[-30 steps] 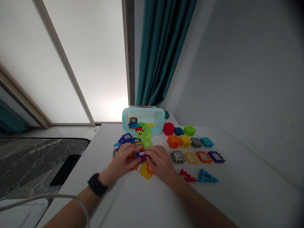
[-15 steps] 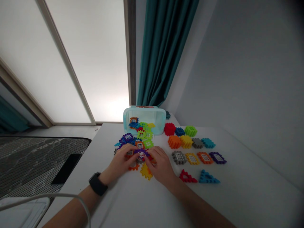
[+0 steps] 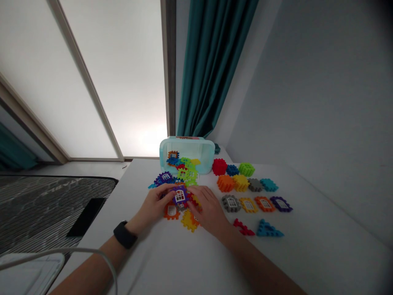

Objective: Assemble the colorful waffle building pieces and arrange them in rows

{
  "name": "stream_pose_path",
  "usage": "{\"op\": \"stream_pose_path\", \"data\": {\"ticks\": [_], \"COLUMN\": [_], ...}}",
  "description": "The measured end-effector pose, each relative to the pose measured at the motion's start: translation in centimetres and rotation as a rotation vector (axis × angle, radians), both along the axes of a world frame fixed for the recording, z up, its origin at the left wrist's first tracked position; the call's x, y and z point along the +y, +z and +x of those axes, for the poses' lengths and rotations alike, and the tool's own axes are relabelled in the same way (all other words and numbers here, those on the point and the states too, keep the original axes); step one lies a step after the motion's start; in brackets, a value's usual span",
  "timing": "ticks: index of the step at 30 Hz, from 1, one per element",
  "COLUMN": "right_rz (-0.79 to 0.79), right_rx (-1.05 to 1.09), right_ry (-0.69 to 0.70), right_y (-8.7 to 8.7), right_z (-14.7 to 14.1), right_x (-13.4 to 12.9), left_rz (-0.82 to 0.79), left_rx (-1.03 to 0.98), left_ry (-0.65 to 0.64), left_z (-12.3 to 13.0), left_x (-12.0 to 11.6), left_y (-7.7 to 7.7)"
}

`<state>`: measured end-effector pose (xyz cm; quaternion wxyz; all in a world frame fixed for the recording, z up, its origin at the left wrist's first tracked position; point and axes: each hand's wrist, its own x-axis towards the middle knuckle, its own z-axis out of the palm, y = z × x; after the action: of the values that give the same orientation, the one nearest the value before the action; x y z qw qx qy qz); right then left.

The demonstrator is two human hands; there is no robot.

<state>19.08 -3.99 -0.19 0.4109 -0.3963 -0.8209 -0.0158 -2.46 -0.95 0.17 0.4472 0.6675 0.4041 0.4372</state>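
Observation:
A purple square building block with a white window (image 3: 180, 195) is tilted up above the loose pile. My left hand (image 3: 155, 207) pinches its left side between thumb and fingers. My right hand (image 3: 208, 209) is closed at its right edge, thumb by the lower corner and fingers curled at the upper one. Under and around the hands lie toothed blocks: an orange window block (image 3: 172, 211), a yellow one (image 3: 188, 221), and red pieces partly hidden by my right hand. Another purple window block (image 3: 164, 178) lies behind my left hand.
A pale blue plastic tub (image 3: 208, 153) lies on its side with blocks spilling out. To the right are block stacks, including an orange one (image 3: 225, 184), a row of window blocks (image 3: 248, 205), and red (image 3: 245, 228) and blue (image 3: 268, 229) triangles. A cable (image 3: 106, 262) crosses lower left.
The purple window block has turned to face me more and shifted slightly left and up. My right fingers have moved out to its edge, and more of the orange window block below shows.

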Motion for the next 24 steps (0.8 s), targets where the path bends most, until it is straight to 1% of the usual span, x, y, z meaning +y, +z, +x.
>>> {"op": "stream_pose_path", "data": {"ticks": [3, 7, 9, 11, 15, 17, 20, 24], "right_rz": [0.039, 0.046, 0.045, 0.043, 0.031, 0.031, 0.040, 0.040], "right_rx": [-0.033, -0.026, -0.019, -0.010, 0.016, 0.020, 0.019, 0.013], "right_ry": [0.081, 0.105, 0.108, 0.102, 0.081, 0.079, 0.080, 0.074], "right_y": [0.2, 0.1, 0.1, 0.1, 0.2, 0.2, 0.3, 0.3], "right_z": [0.2, 0.2, 0.2, 0.3, 0.6, 0.6, 0.7, 0.7], "right_x": [0.1, 0.0, 0.0, 0.1, 0.3, 0.3, 0.3, 0.3], "left_rz": [0.014, 0.053, 0.098, 0.205, 0.535, 0.650, 0.728, 0.752], "left_rx": [0.034, 0.088, 0.126, 0.198, 0.388, 0.451, 0.486, 0.486], "left_ry": [-0.018, -0.033, -0.035, -0.023, 0.032, 0.056, 0.077, 0.086], "left_z": [-0.2, -0.2, -0.3, -0.5, -1.0, -1.3, -1.4, -1.4], "left_x": [0.1, 0.2, 0.1, 0.1, -0.1, 0.0, 0.2, 0.3], "left_y": [-0.1, -0.1, -0.1, 0.1, 0.2, 0.2, -0.1, -0.3]}}
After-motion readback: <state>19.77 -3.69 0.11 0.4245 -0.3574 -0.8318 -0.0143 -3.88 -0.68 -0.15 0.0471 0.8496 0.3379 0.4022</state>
